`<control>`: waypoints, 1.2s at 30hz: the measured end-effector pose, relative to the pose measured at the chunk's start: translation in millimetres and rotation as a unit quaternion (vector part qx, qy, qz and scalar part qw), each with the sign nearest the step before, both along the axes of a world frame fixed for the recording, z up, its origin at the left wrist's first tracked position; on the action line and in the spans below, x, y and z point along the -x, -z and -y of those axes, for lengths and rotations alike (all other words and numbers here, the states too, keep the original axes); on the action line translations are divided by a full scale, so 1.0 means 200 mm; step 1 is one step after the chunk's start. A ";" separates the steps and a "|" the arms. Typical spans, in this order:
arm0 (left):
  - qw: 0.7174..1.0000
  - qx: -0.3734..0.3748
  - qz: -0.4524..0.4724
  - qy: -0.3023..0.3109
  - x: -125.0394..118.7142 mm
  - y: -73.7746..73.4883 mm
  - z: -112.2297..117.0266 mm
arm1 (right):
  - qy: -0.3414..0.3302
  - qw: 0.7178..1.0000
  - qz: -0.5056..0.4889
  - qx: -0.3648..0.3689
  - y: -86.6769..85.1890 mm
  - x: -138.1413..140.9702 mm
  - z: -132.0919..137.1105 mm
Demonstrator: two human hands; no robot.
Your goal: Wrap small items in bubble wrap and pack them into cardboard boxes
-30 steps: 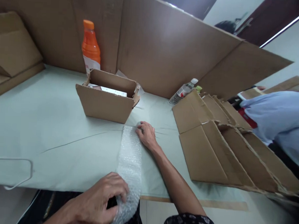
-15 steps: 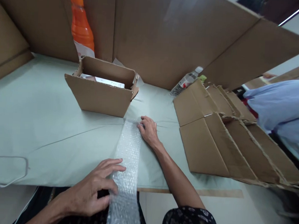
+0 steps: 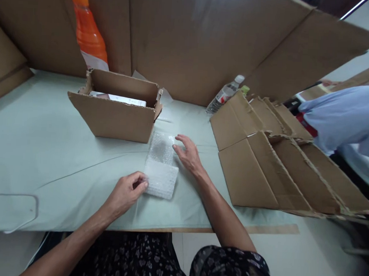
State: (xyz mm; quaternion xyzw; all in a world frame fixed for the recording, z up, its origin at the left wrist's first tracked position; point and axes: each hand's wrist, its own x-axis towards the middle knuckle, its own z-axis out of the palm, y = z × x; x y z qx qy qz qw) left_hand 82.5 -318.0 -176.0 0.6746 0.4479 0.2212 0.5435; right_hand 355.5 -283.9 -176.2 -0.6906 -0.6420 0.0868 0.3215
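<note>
A strip of clear bubble wrap [image 3: 161,179] lies on the pale green cloth in front of me, its near part folded over into a double layer. My left hand [image 3: 129,192] pinches the left edge of that fold between thumb and fingers. Beside the far right edge of the strip is my right hand [image 3: 188,154], its fingers apart and holding nothing. An open cardboard box [image 3: 120,120] stands just beyond the wrap to the left, with a flat white packet [image 3: 121,99] inside.
Behind the box stands an orange bottle [image 3: 90,38] against a cardboard wall [image 3: 183,43]. A clear plastic bottle [image 3: 225,95] leans at the back right. Several nested cardboard boxes [image 3: 250,174] sit on the right, with a person in a light blue garment [image 3: 343,113] beyond them.
The bubble wrap's near end, which hung over the table edge, is now folded up onto the table. My left hand has moved forward and closed on its edge.
</note>
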 end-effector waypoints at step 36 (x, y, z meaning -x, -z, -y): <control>0.919 -0.385 -0.075 0.034 0.01 0.08 0.05 | -0.133 0.988 0.073 -0.008 0.05 0.34 0.63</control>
